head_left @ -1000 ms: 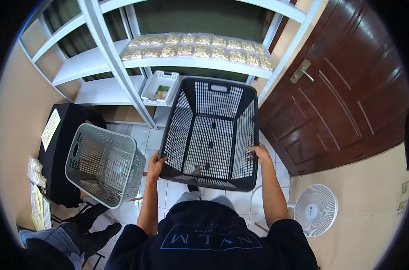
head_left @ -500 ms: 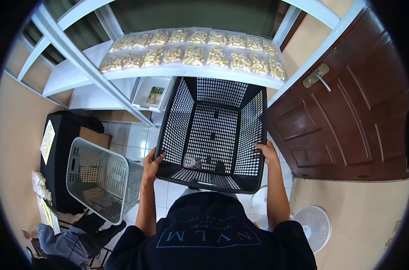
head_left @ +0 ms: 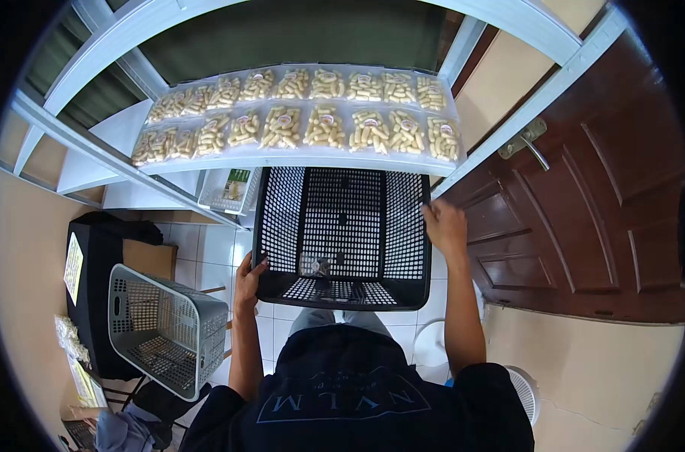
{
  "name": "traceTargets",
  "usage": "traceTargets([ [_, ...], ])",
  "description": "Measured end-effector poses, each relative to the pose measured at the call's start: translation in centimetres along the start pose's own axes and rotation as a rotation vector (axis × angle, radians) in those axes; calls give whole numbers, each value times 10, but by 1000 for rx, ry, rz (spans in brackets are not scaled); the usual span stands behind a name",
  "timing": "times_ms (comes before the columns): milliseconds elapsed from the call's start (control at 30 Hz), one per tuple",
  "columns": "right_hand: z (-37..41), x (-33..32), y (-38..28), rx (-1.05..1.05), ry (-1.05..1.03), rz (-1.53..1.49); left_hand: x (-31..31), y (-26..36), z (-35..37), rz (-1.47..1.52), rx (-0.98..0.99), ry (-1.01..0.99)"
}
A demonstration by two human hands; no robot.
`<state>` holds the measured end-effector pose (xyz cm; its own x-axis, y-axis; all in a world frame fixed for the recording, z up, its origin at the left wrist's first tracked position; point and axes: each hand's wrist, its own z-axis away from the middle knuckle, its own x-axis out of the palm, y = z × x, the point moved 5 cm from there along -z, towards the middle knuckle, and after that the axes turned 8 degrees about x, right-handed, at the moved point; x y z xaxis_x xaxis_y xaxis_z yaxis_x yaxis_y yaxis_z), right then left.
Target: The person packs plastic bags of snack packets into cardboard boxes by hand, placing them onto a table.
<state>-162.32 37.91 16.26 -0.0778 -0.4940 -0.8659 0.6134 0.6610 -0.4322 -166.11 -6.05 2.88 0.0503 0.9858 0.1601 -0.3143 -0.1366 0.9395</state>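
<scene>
A large black plastic basket (head_left: 342,218) with slotted walls is held in front of my body, its far part under the shelf edge. My left hand (head_left: 247,283) is closed around its near left rim, thumb on the inner side. Beside the right rim is my right hand (head_left: 446,226), bent at the wrist, its fingers blurred by motion and right at the basket's edge. A small clear plastic packet (head_left: 314,266) lies inside the basket, toward the near left. Above, the white shelf (head_left: 297,161) bears two rows of clear bags of pale, finger-shaped pieces (head_left: 326,126).
A grey slotted basket (head_left: 165,324) stands to my left, by a black-covered table (head_left: 94,301). A small white basket (head_left: 229,188) sits under the shelf. The brown door (head_left: 568,218) is at my right, a white fan (head_left: 523,392) behind. Another person's sleeve (head_left: 128,429) shows lower left.
My right hand has come away from the basket's right wall and moved up along that side. The left hand keeps its hold. The shelf and its bags appear lower and closer in view.
</scene>
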Motion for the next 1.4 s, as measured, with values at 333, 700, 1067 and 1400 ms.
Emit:
traceTargets([
  [333,-125,-9,-78,-201,114,349,16,-4,-38,33,-8,-37],
  [700,-83,20,-92,-246,176,335,13,-7,-48,37,-29,-67],
  [1067,8,2,-99,-450,232,-107,13,-8,-52,37,-57,-65],
  [1400,-35,263,3,-328,-388,61,13,-6,-49,1,-81,-56],
])
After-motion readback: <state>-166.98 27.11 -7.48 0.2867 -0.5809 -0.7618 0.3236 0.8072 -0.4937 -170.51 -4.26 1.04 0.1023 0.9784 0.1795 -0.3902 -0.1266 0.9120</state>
